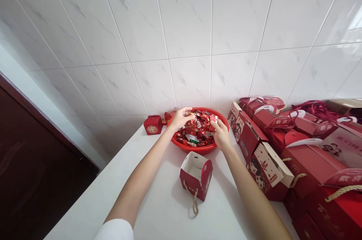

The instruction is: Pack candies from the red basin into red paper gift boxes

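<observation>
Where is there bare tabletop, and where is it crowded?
Bare tabletop lies from the left edge to the left forearm, and between it and the right forearm, nearer the camera than the open box and its rope. The right side is crowded with gift boxes; at the back sit the basin and a small red box.

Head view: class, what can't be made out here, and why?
Head view throughout:
- Floor of the red basin: hidden under wrapped sweets.
- Sweets' fine lettering: too small.
- Anything in the left hand: too small, partly behind fingers.
- Lower right red box: cut off by the right edge.
</observation>
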A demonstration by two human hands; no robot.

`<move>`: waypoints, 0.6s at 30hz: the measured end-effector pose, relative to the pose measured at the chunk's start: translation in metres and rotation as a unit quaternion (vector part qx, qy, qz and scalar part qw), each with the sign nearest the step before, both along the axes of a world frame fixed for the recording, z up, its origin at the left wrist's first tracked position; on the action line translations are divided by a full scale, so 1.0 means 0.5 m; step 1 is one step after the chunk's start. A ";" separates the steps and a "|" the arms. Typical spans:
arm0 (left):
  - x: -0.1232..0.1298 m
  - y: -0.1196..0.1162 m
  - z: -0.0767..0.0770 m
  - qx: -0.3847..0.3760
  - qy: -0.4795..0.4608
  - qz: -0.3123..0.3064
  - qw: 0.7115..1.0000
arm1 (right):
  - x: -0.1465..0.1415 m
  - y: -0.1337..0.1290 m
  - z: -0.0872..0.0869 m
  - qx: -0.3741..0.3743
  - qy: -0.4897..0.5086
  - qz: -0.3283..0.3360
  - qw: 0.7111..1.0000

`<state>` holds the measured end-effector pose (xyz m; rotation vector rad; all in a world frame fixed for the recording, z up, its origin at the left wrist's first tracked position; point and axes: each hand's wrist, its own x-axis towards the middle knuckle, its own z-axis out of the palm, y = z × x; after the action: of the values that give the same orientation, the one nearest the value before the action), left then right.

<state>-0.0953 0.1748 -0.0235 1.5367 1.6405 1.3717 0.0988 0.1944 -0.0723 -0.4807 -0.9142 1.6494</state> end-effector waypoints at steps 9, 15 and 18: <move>0.021 0.004 0.002 -0.007 0.032 -0.025 0.999 | 0.002 -0.010 0.009 0.020 -0.033 0.008 0.999; -0.008 0.003 -0.024 -0.082 0.186 -0.030 0.979 | -0.002 -0.004 0.005 0.008 -0.019 -0.011 1.000; -0.018 0.009 -0.038 -0.090 0.210 -0.019 0.973 | -0.004 -0.003 0.002 0.000 -0.013 -0.017 1.000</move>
<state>-0.1045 0.1795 -0.0423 1.8226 1.9076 0.8838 0.0970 0.1932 -0.0713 -0.5162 -0.9208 1.6163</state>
